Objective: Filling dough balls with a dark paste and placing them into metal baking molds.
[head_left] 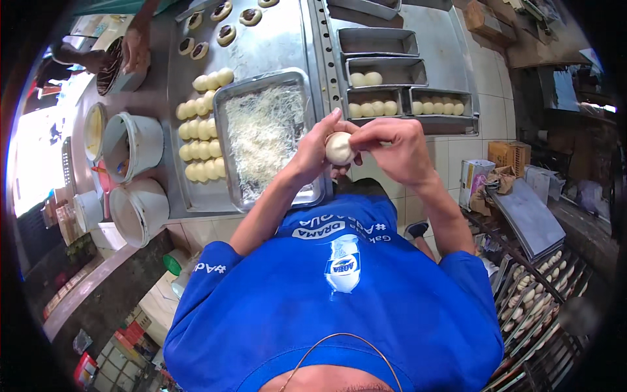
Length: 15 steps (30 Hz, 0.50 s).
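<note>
A round, pale dough ball (339,150) rests in the cupped fingers of my left hand (307,153), held up in front of my shirt. The fingertips of my right hand (400,149) pinch the ball's upper right edge, where its surface looks creased. Just left of my hands lies a metal tray (221,124) spread with shredded cheese (266,134). Rows of smooth dough balls (201,130) sit beyond it on a larger sheet pan (245,59). Loaf tins (379,44) stand ahead on the right, and several of them hold dough balls (372,108).
Dark-filled dough rounds (226,34) lie at the pan's far end. White buckets (145,147) stand along the left. At the far left, another person's hand (136,49) is over a container of dark filling (112,68). A rack of dough pieces (532,294) stands at the lower right.
</note>
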Each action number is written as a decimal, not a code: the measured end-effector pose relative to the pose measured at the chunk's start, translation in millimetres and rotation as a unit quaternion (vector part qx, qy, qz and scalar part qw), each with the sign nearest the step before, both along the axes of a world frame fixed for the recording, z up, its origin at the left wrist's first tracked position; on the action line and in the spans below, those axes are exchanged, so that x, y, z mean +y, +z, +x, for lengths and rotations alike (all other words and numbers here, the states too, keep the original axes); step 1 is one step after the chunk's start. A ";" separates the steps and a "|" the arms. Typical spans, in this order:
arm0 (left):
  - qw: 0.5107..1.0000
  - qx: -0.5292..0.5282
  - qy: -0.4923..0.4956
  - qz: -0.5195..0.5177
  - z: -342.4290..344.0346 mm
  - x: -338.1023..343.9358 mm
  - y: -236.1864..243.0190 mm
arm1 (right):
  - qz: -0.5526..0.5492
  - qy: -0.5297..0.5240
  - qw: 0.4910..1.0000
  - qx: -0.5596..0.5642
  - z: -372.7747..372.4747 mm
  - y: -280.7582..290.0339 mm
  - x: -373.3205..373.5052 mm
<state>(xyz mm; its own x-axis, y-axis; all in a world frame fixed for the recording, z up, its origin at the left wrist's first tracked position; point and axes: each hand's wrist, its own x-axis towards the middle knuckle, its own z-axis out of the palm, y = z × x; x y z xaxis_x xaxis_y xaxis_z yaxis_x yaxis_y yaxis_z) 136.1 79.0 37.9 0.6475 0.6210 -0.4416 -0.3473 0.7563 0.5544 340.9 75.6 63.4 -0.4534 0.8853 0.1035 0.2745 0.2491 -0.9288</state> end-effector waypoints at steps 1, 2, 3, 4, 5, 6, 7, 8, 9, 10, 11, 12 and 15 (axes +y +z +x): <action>1.000 -0.001 0.001 0.001 7.3 6.0 -4.0 | 0.001 0.001 1.000 -0.001 6.1 -6.0 6.4; 1.000 -0.006 0.009 0.004 15.5 13.1 -12.5 | -0.057 -0.052 0.997 0.026 11.6 -12.7 12.7; 1.000 -0.010 0.017 0.007 23.6 21.0 -22.2 | -0.115 -0.105 0.986 0.055 15.9 -19.2 18.7; 1.000 -0.014 0.025 0.009 31.9 28.9 -30.5 | -0.173 -0.157 0.969 0.083 19.8 -25.9 25.0; 0.999 -0.018 0.034 0.012 39.4 35.8 -37.9 | -0.229 -0.208 0.945 0.110 23.5 -32.5 31.9; 0.999 -0.017 0.037 0.012 47.5 42.1 -42.0 | -0.229 -0.205 0.945 0.110 26.6 -39.7 39.9; 0.992 0.078 0.044 0.088 57.0 48.0 -45.4 | -0.191 -0.228 0.953 0.059 29.5 -46.9 48.5; 0.971 0.171 0.050 0.162 66.9 53.7 -48.4 | -0.151 -0.251 0.956 0.006 33.0 -53.9 56.9; 0.935 0.261 0.055 0.233 74.1 59.6 -51.4 | -0.111 -0.271 0.955 -0.047 36.0 -61.2 66.4; 0.886 0.349 0.060 0.300 76.8 66.3 -54.6 | -0.070 -0.290 0.949 -0.099 38.3 -68.8 77.1; 0.885 0.350 0.063 0.300 76.9 75.4 -59.8 | -0.069 -0.287 0.950 -0.098 42.4 -79.6 91.3; 0.855 0.408 0.060 0.313 77.4 88.2 -65.9 | -0.078 -0.276 0.940 -0.183 49.7 -92.2 110.3; 0.743 0.578 0.054 0.333 71.3 110.3 -80.8 | -0.102 -0.217 0.873 -0.425 67.4 -122.7 151.3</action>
